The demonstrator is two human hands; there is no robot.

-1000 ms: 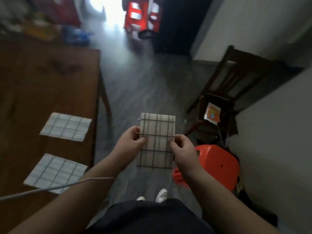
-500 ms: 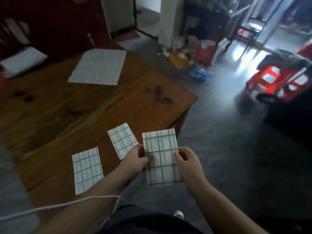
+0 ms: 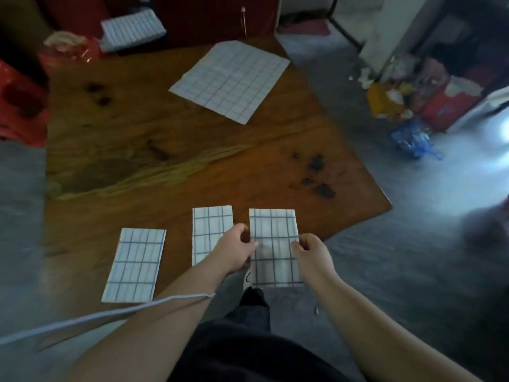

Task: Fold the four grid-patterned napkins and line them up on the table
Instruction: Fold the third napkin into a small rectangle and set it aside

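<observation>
A folded grid-patterned napkin (image 3: 272,230) hangs in the air over the near edge of the wooden table (image 3: 170,150). My left hand (image 3: 237,250) pinches its left edge and my right hand (image 3: 309,252) pinches its right edge. Two more folded napkins lie flat on the table: one (image 3: 210,227) just left of the held one, partly hidden by my left hand, and another (image 3: 135,264) farther left. A fourth napkin (image 3: 230,78) lies unfolded at the table's far side.
A white cord (image 3: 104,315) crosses my left forearm. Red bags (image 3: 19,103) and a white block (image 3: 132,28) sit beyond the table's far left. Boxes and clutter (image 3: 407,100) stand on the grey floor at the right.
The view has swung back from the floor and chair to the table. Both hands have carried the folded napkin over to the table's near edge, beside the two lying there.
</observation>
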